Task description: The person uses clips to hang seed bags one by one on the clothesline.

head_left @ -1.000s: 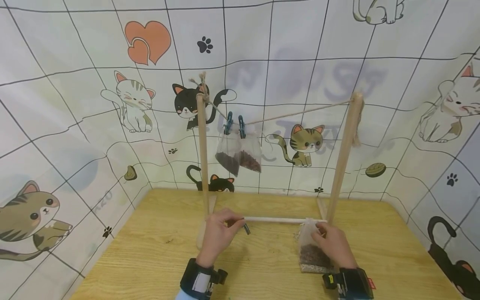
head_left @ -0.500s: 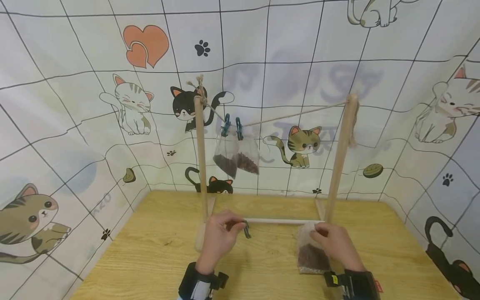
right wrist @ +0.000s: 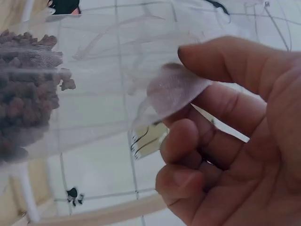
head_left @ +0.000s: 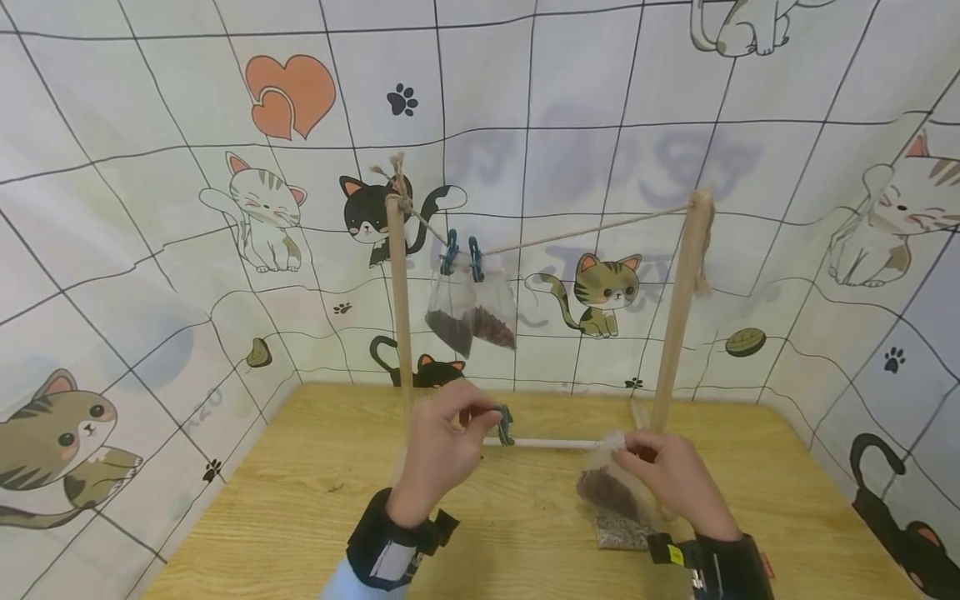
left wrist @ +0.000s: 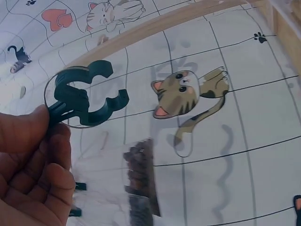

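Observation:
My left hand point(head_left: 446, 442) pinches a dark green clothespin point(left wrist: 70, 96) by its handles between thumb and index finger; its mouth is spread apart. In my right hand point(head_left: 678, 475) the top edge of a sheer mesh bag point(head_left: 607, 492) is pinched. Reddish-brown lumps fill the bottom of this bag, seen closely in the right wrist view, and it hangs tilted. Beneath it on the table lies another bag point(head_left: 621, 533) of pale speckled grains, partly covered in the head view. Two more bags, one dark point(head_left: 452, 329) and one reddish point(head_left: 493, 323), hang by green clothespins point(head_left: 476, 260) from a string.
The string point(head_left: 585, 231) runs between a left wooden post point(head_left: 399, 300) and a right wooden post point(head_left: 678, 317), sagging toward the left. A pale crossbar point(head_left: 555, 443) joins the posts low down. Cat-print cloth point(head_left: 570, 67) encloses the wooden table point(head_left: 300, 500) behind and at both sides.
My left hand has risen and moved slightly right with the clothespin. My right hand has lifted and tilted the reddish bag, showing more of the pale-grained bag underneath.

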Tool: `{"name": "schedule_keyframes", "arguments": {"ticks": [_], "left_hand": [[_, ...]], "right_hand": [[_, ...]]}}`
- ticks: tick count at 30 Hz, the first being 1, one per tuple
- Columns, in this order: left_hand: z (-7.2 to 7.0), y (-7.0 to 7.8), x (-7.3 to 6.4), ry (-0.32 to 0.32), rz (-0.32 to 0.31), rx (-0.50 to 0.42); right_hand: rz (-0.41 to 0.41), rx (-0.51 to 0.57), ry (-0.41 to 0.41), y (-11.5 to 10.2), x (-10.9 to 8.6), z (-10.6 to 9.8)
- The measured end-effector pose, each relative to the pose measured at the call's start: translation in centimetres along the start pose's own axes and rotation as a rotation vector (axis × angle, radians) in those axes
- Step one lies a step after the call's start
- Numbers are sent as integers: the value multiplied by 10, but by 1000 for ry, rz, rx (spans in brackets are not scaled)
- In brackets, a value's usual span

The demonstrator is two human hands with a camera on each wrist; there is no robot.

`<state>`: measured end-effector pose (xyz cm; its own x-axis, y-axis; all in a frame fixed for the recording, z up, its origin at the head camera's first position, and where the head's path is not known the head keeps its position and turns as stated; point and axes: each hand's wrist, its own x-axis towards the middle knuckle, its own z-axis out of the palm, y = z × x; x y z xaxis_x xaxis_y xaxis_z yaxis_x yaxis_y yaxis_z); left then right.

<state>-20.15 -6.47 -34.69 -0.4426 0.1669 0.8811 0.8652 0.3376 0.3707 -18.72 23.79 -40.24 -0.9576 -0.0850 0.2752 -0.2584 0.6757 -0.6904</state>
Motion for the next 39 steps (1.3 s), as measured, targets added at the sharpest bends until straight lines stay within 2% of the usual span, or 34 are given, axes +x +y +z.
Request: {"name": "schedule_keyframes", "arguments": {"ticks": [4,9,14,19,26,32,39], "left_hand": [[-3,8,21,15,31,-11],[-5,20,49,18,43,-1],[-7,26,80,27,29,-15],[-11,31,113,64,-9,-19],[-12,35,154,102,-37,46],[-14,37,178,76,-85,101],[-10,33,192,54,-128,151]], "right_hand": [[-79,3,56,-14,9,-3],[-135,31,88,-33,21,-8],[-210,84,107,-52,37,-13],[-258,132,121,-67,54,-16],[-295,198,192,-89,74,-20],[-293,222,235,-103,89,-26],[-281,203,245,-108,102,-28]]}}
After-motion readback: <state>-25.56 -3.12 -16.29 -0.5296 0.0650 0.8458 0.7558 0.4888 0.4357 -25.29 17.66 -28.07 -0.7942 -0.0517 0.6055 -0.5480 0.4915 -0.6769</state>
